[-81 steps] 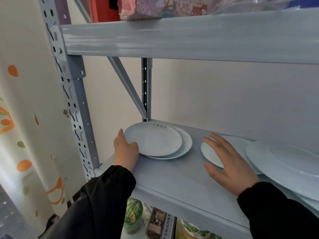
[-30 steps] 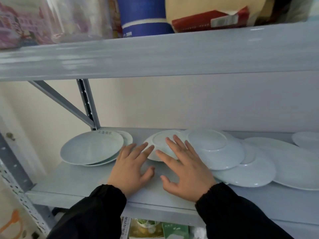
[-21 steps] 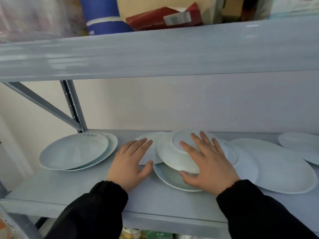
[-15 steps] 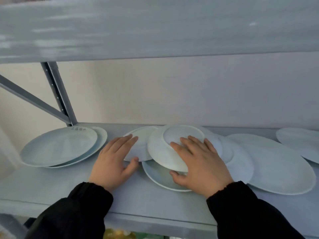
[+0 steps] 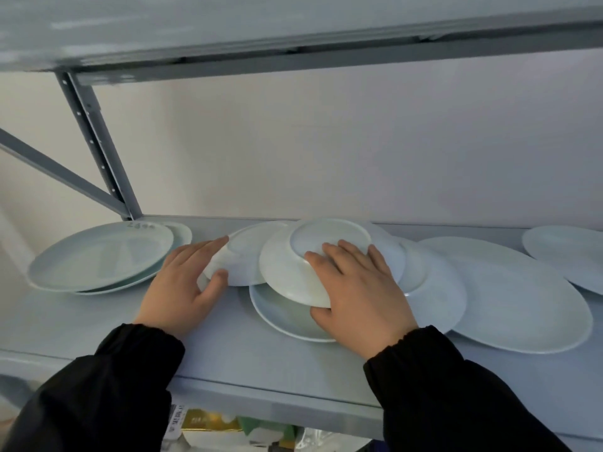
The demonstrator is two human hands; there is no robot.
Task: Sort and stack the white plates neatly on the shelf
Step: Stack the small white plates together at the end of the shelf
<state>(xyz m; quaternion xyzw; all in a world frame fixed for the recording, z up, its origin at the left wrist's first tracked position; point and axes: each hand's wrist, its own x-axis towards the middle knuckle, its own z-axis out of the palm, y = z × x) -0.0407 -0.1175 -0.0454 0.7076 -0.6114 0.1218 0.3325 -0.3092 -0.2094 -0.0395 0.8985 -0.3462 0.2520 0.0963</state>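
White plates lie spread along the grey shelf (image 5: 248, 357). My right hand (image 5: 359, 295) grips an upside-down plate (image 5: 293, 265), tilted up at its near edge, thumb under the rim, above a face-up plate (image 5: 280, 314). My left hand (image 5: 186, 285) holds the rim of a smaller plate (image 5: 248, 256) between thumb and fingers. A two-plate stack (image 5: 98, 256) rests at the left. A large plate (image 5: 515, 298) lies to the right, with another plate (image 5: 430, 282) partly under the tilted one.
A further plate (image 5: 567, 252) sits at the far right edge. A grey upright post (image 5: 98, 141) and diagonal brace (image 5: 55, 171) stand at the back left. The upper shelf (image 5: 293, 27) hangs low overhead. Packaged goods (image 5: 212, 432) show on the shelf below.
My right hand went from resting flat to gripping and tipping up the upside-down plate. My left hand slid right and closed on the smaller plate's rim. The view shifted right along the shelf.
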